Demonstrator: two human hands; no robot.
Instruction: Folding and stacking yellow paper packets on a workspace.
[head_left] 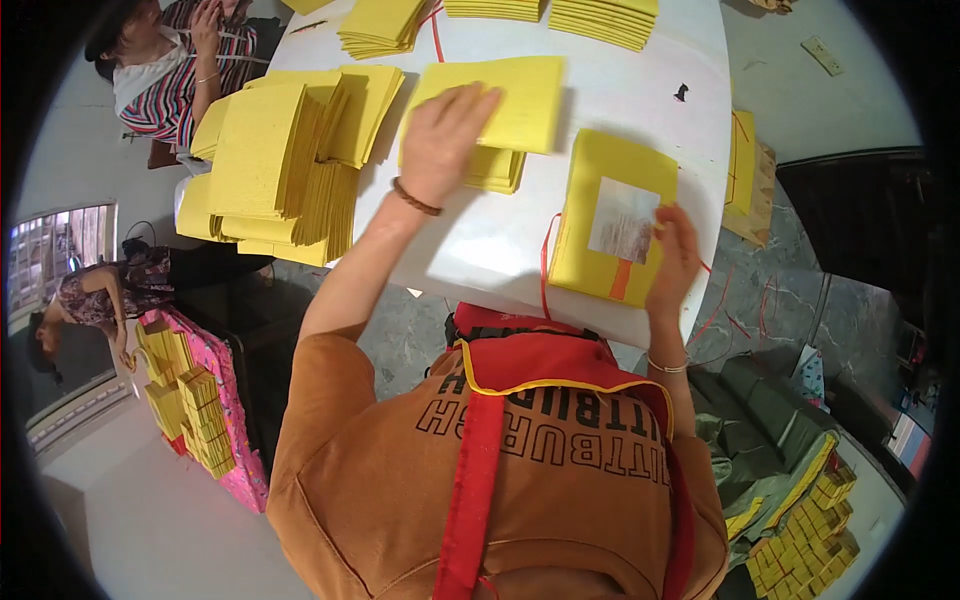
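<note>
My left hand, with a brown bracelet at its wrist, grips the left side of a yellow paper bundle, its fingers on top and its thumb hidden. This bundle is tilted over a smaller yellow stack, and its right edge is blurred. To the right, a thick yellow stack with a whitish printed label and an orange strip lies near the table's front edge. My right hand is at that stack's right edge, fingers loosely curved and apart, fingertips by the label. A red string hangs beside the stack.
Piled yellow bundles stand on the white table at left, with more stacks along the far side. A small black object lies at right. One person sits at the far left; another is by a pink-covered table.
</note>
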